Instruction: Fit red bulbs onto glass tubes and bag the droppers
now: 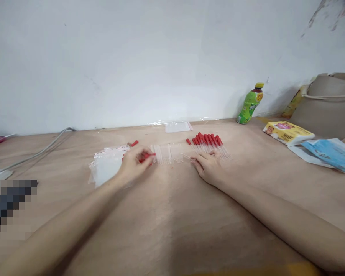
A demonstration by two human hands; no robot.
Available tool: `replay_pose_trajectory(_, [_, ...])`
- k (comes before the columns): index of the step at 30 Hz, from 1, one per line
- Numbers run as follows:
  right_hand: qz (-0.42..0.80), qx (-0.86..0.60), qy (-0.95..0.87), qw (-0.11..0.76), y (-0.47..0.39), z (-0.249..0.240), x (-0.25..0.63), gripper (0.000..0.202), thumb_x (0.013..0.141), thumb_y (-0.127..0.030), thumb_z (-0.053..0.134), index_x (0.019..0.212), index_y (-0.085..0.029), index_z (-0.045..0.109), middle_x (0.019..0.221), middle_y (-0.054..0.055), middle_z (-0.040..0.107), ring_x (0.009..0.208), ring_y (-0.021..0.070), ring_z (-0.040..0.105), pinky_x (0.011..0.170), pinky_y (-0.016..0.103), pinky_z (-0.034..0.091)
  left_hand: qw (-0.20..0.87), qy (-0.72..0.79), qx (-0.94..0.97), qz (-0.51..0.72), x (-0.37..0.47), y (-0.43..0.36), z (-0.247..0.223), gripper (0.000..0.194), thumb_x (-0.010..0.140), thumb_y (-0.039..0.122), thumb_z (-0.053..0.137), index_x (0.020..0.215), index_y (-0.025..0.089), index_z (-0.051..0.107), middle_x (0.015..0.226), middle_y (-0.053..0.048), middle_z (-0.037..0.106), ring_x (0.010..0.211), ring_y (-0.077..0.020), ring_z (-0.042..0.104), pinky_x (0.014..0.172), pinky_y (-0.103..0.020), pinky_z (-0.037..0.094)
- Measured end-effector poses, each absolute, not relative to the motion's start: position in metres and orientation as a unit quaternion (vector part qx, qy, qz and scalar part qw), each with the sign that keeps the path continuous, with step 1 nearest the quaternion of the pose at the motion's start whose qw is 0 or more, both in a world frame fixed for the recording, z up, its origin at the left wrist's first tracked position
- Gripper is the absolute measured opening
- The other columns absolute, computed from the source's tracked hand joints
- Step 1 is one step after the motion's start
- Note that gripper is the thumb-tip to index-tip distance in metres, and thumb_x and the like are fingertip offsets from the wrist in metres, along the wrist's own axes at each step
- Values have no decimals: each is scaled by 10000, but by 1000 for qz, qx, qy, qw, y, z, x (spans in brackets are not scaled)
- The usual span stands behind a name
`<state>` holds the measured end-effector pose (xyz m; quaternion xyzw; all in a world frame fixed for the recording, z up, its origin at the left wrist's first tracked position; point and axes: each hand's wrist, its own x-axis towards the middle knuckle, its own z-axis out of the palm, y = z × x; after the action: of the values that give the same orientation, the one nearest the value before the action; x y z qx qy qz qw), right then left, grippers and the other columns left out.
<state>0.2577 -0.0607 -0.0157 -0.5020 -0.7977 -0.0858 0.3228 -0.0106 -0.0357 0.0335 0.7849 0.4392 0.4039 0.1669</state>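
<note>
My left hand point(134, 161) is closed in a pinch on a red rubber bulb point(153, 154), and more red bulbs show under its fingers. Thumb and fingers of my right hand point(208, 165) grip a thin clear dropper tube point(186, 155), its end pointing left. Between the hands lies a row of clear tubes point(164, 152) without bulbs. Just beyond my right hand, several droppers with red bulbs point(208, 138) lie side by side. One loose red bulb point(135, 143) rests past my left hand, beside a stack of clear zip bags point(106, 168) partly covered by my wrist.
Another zip bag point(178, 127) lies near the wall. To the right are a green bottle point(250, 105), a yellow tissue pack point(289, 132), a blue packet point(332, 153) and a grey bin point(327, 103). A grey cable point(50, 143) and a blurred dark object point(10, 203) are left.
</note>
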Motion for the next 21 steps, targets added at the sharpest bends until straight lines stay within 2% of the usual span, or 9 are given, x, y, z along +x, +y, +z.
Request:
replay_pose_trajectory(3, [-60, -474, -814, 331, -66, -14, 255, 223, 878, -265, 391, 912, -197, 601, 861, 26, 641, 758, 124, 539, 833, 322, 180, 214, 416, 787, 403, 12, -63, 11, 109, 762, 259, 563, 752, 165, 509, 742, -25, 583, 684, -130, 563, 634, -253, 464])
replay_pose_trajectory(8, [-23, -434, -840, 325, -74, -11, 249, 219, 878, -279, 389, 891, -209, 596, 849, 20, 638, 773, 122, 534, 840, 319, 183, 256, 439, 767, 393, 24, -66, -6, 187, 775, 293, 576, 922, 181, 551, 856, -42, 633, 792, -155, 602, 702, -288, 483])
replay_pose_trajectory(13, [-16, -422, -847, 321, -77, -9, 246, 212, 875, -273, 396, 893, -203, 596, 851, 24, 648, 752, 124, 537, 840, 332, 179, 290, 415, 765, 398, 22, -62, -10, 209, 776, 311, 584, 939, 181, 578, 880, -43, 643, 816, -155, 611, 756, -304, 494])
replay_pose_trajectory(21, [-21, -393, -852, 346, -75, -13, 245, 177, 862, -265, 424, 871, -197, 587, 771, 8, 640, 685, 112, 527, 834, 340, 191, 221, 420, 798, 373, 24, -64, -8, 215, 781, 339, 580, 931, 190, 617, 878, -38, 640, 783, -154, 604, 700, -280, 496])
